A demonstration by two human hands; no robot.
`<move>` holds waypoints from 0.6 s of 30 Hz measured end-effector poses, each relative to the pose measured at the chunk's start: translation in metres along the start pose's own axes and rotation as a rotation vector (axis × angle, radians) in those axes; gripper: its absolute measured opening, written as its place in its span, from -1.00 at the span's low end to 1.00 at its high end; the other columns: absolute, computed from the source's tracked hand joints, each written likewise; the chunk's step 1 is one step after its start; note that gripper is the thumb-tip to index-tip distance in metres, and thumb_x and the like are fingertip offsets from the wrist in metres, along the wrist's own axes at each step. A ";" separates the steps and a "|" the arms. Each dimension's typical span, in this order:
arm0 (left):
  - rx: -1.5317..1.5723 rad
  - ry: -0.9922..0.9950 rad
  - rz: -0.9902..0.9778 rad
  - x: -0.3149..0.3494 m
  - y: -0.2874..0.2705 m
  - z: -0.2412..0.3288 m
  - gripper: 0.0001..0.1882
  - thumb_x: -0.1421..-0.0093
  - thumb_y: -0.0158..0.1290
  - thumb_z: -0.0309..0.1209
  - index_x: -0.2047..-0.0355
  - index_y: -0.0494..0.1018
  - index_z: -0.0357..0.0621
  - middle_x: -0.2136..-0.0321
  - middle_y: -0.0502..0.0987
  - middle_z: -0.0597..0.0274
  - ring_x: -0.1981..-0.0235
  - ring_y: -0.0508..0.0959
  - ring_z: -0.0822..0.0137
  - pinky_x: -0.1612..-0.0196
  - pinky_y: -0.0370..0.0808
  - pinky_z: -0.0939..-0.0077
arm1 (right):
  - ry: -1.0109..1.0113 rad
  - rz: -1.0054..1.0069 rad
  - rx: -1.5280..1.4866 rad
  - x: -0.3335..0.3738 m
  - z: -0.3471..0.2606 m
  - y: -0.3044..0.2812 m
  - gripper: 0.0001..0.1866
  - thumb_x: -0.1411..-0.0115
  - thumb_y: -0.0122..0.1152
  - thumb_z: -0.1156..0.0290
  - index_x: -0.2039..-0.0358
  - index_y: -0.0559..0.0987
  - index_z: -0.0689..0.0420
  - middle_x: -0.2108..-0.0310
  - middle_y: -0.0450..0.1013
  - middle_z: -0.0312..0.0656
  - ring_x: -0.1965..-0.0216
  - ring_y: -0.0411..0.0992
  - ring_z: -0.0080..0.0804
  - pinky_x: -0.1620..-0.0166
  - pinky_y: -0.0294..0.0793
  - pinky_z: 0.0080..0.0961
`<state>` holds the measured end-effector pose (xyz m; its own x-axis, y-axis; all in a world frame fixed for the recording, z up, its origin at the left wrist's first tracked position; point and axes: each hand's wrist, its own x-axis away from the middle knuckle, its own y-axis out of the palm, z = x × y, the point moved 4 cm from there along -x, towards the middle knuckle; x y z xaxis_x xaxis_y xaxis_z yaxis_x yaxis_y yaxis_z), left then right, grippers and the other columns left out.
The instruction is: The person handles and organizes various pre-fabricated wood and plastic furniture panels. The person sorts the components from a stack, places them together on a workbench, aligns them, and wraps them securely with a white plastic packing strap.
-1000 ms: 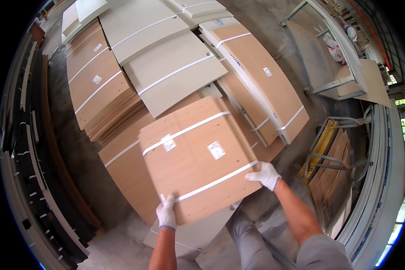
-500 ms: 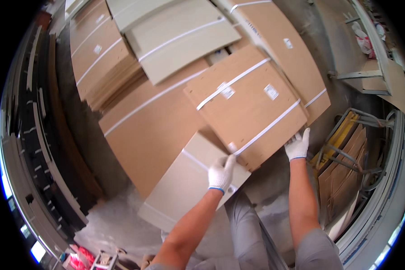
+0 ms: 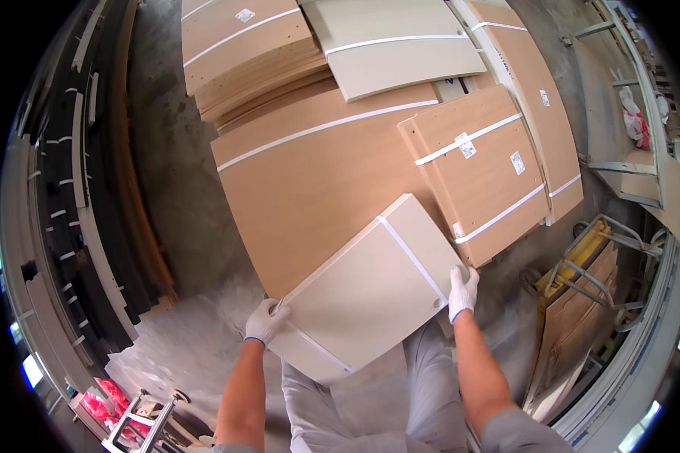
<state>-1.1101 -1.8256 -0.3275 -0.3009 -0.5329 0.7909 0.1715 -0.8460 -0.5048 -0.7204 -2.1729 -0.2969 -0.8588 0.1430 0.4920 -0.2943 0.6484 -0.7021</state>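
Observation:
A cream-coloured panel bundle (image 3: pixel 359 291) bound with white straps lies tilted in front of me, its far part over a large brown panel (image 3: pixel 310 189). My left hand (image 3: pixel 265 322), in a white knit glove, grips its left edge. At its right corner my right hand (image 3: pixel 463 291), gloved the same way, has its fingers closed over the edge. Just beyond the right hand rests a brown strapped panel bundle (image 3: pixel 491 181) with white labels. The undersides of the hands' grip are hidden.
Behind lie a second cream bundle (image 3: pixel 400 49), a long brown bundle (image 3: pixel 533 98) and a stack of brown panels (image 3: pixel 249 45). Dark strapped lengths (image 3: pixel 68 226) line the left. A yellow-framed trolley (image 3: pixel 570 257) with cardboard stands right, and a metal-framed cart (image 3: pixel 140 423) lower left.
The right hand has left the brown bundle's near corner and now holds the cream bundle's right corner. My left hand has moved to its left edge. The view has shifted left.

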 end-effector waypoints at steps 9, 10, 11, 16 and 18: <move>0.065 -0.085 0.075 0.028 0.027 -0.140 -0.43 -0.20 0.13 0.04 0.08 0.52 -0.27 0.19 0.62 -0.26 0.10 0.61 -0.19 0.01 0.52 0.08 | -0.011 -0.149 0.013 0.052 -0.059 0.077 -0.06 -0.01 0.54 0.27 -0.33 0.23 0.23 -0.17 0.39 0.10 -0.11 0.45 -0.14 -0.13 0.51 -0.35; -0.109 0.110 0.093 0.038 0.039 -0.181 -0.47 -0.26 0.09 -0.01 0.06 0.51 -0.29 0.20 0.62 -0.25 0.13 0.61 -0.17 0.02 0.52 0.10 | -0.153 -0.196 0.070 0.060 -0.082 0.096 -0.06 -0.02 0.54 0.27 -0.34 0.22 0.25 -0.18 0.38 0.13 -0.14 0.45 -0.12 -0.18 0.48 -0.36; -0.283 0.308 0.106 0.049 0.051 -0.208 -0.50 -0.31 0.04 -0.06 0.04 0.50 -0.30 0.21 0.61 -0.23 0.15 0.61 -0.16 0.03 0.52 0.11 | -0.303 -0.233 0.119 0.070 -0.106 0.116 -0.05 -0.03 0.54 0.27 -0.34 0.22 0.26 -0.20 0.37 0.15 -0.17 0.44 -0.10 -0.22 0.45 -0.36; 0.384 -0.113 0.188 0.060 0.073 -0.157 -0.51 -0.35 0.07 -0.14 -0.05 0.43 -0.35 0.14 0.61 -0.11 0.18 0.60 0.05 0.08 0.55 0.19 | -0.108 -0.294 -0.505 0.028 -0.116 0.113 -0.22 -0.17 0.45 0.40 -0.32 0.26 0.28 -0.20 0.39 0.10 -0.16 0.43 -0.22 -0.22 0.46 -0.32; 0.480 -0.096 0.297 0.059 0.056 -0.113 -0.49 -0.32 0.12 -0.16 -0.07 0.42 -0.38 0.11 0.61 -0.07 0.16 0.60 0.12 0.05 0.55 0.22 | -0.149 -0.021 -0.316 -0.019 -0.086 0.055 -0.37 -0.12 0.46 0.39 -0.14 0.39 0.30 -0.07 0.44 0.02 -0.02 0.45 -0.24 -0.09 0.50 -0.25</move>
<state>-1.2244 -1.9026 -0.3481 -0.0918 -0.7287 0.6787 0.6493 -0.5606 -0.5140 -0.6841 -2.0759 -0.3001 -0.9126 0.0312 0.4076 -0.1883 0.8529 -0.4869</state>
